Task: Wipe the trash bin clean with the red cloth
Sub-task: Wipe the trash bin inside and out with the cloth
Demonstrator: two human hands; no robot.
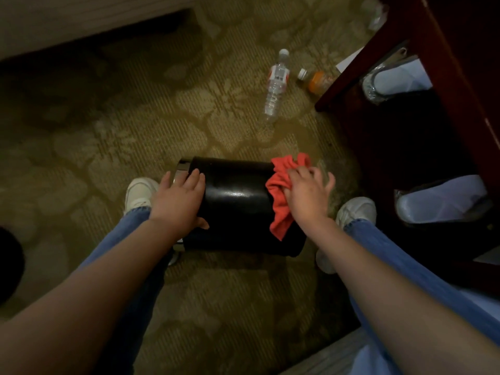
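A person steadies the black trash bin, lying lengthwise left to right on carpet, left hand spread flat, right hand pressing the red cloth at its right end.

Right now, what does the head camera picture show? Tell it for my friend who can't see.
A person's right hand presses a red cloth against one end of a black trash bin lying on its side on patterned carpet, between their white shoes. Their left hand rests near the bin's other end. Two bottles lie beyond.
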